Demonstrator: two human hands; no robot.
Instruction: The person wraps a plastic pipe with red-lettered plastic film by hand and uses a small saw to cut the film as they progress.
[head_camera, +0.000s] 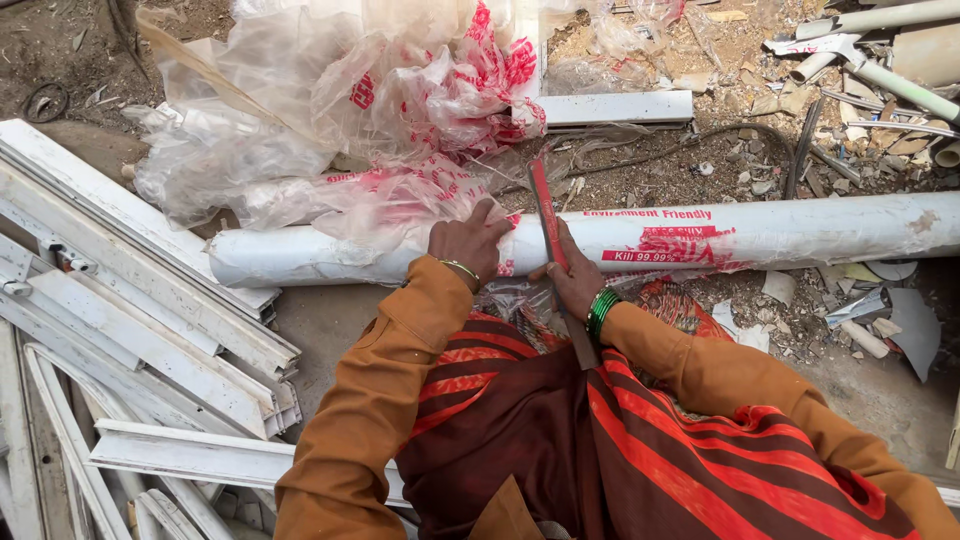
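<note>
A long white plastic pipe (800, 232) wrapped in clear film with red print lies across the ground in front of me. My left hand (466, 243) presses down on the pipe and grips the loose film there. My right hand (574, 278) holds a thin red hacksaw blade (546, 215) that stands across the pipe just right of my left hand. The blade's lower end runs back past my wrist with its green bangles (600, 312). Orange sleeves and a dark red striped cloth cover the lower part of the view.
Crumpled clear plastic wrap (330, 110) with red print is heaped behind the pipe. White plastic frame profiles (130, 300) lie stacked at the left. Pipe offcuts (890, 60), rubble and scraps litter the dirt at the upper right. A short white profile piece (615, 107) lies beyond the wrap.
</note>
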